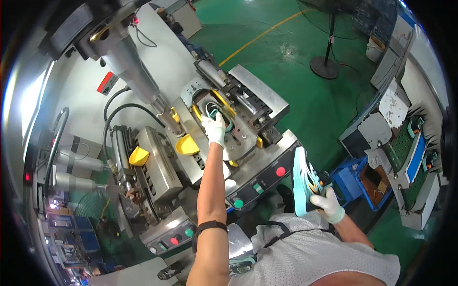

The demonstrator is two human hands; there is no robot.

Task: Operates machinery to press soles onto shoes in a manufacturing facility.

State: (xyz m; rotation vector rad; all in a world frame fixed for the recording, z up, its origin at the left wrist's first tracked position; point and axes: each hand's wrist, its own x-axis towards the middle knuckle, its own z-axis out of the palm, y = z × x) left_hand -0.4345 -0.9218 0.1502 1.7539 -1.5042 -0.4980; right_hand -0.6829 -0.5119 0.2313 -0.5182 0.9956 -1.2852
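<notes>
My left hand [214, 128], in a white glove, reaches into the metal press station ahead of me. Its fingers grip a dark and teal shoe [213, 110] that sits between yellow pads [223, 101]; the hand covers part of this shoe. At my right side, my right hand [328, 204], also gloved in white, is closed around another shoe [301, 183]. That one is held up lengthwise, its teal and white sole with orange and black marks showing. More of a teal shoe [242, 264] shows low down beside my left arm.
A control panel [267, 180] with red and green buttons fronts the press. Left of it stands a second station with curved yellow pads [187, 145]. Blue bins [347, 181] and a green rack [400, 151] with shoes are at right. A fan stand [324, 67] stands on the green floor.
</notes>
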